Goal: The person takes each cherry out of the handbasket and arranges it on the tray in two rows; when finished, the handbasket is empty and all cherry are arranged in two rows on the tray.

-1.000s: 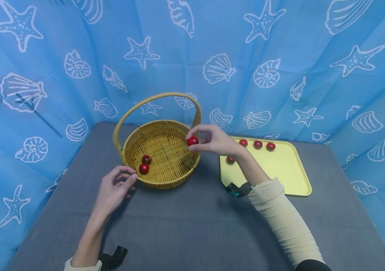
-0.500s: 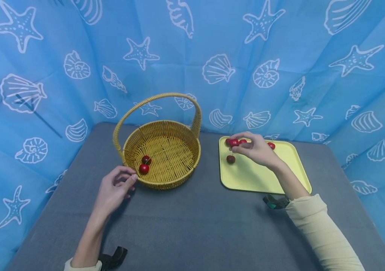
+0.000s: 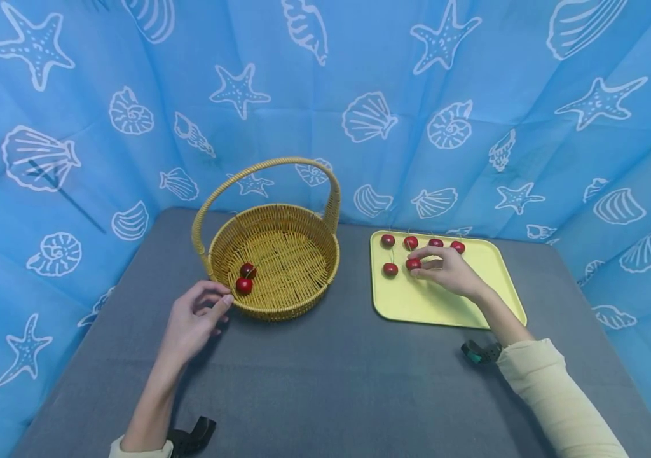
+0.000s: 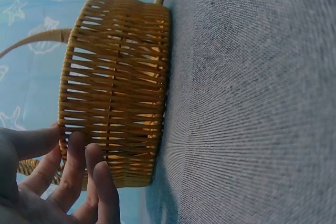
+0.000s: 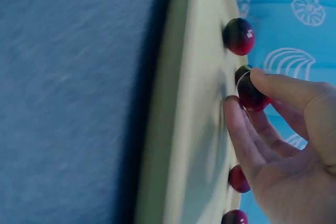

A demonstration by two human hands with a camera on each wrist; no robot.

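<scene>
My left hand (image 3: 194, 318) holds the near-left rim of a yellow woven basket (image 3: 276, 312) with an arched handle; in the left wrist view the thumb is at the rim and curled fingers (image 4: 73, 169) lie along the wicker wall. Two dark red cherries (image 3: 244, 285) lie inside the basket at its left. Over the yellow tray (image 3: 445, 305), my right hand (image 3: 445, 272) pinches a red cherry (image 3: 413, 264) between thumb and fingertips. To the left of this cherry another cherry (image 3: 390, 270) lies on the tray.
Several cherries (image 3: 411, 242) with stems form a row along the tray's back edge. Grey cloth (image 3: 325, 381) covers the table. A blue curtain (image 3: 314, 76) with white shell and starfish prints hangs close behind the basket and tray.
My right hand has carried the cherry from over the basket's right side to the tray, then slightly toward me, in front of the back row. The left hand and basket stayed put.
</scene>
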